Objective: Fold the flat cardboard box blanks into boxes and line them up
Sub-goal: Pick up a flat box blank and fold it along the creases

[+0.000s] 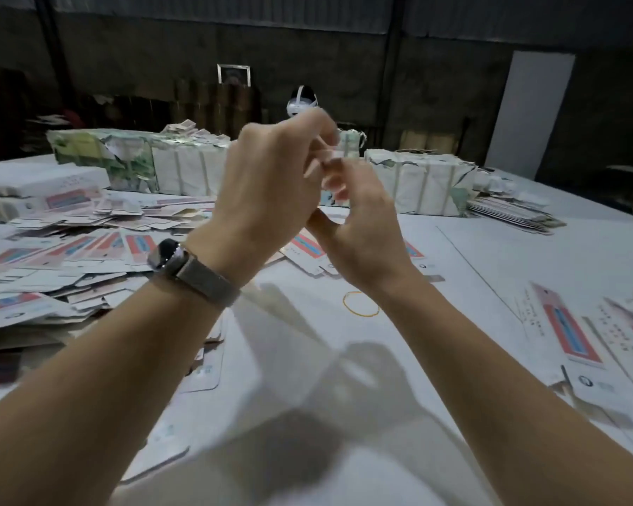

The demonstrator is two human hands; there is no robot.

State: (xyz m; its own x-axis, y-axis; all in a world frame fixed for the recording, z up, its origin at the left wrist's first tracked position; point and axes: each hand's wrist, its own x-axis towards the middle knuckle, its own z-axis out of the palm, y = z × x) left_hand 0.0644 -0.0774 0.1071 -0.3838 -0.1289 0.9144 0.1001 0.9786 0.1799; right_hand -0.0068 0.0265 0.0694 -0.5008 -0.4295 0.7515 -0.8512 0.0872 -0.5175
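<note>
Both my hands are raised together above the white table (490,257). My left hand (271,184), with a watch on its wrist, curls its fingers round a small pale pink cardboard box blank (324,163). My right hand (359,231) meets it from below, its fingertips pinching the same blank. The fingers and the blank are blurred by motion, and most of the blank is hidden behind my hands. Loose flat blanks (70,250) with red and blue print lie heaped at the left.
A yellow rubber band (361,304) lies on the table under my hands. Flat blanks (570,330) lie at the right, with a stack (516,210) further back. Wrapped bundles (183,169) line the far side. A person wearing a headset (302,100) sits behind them.
</note>
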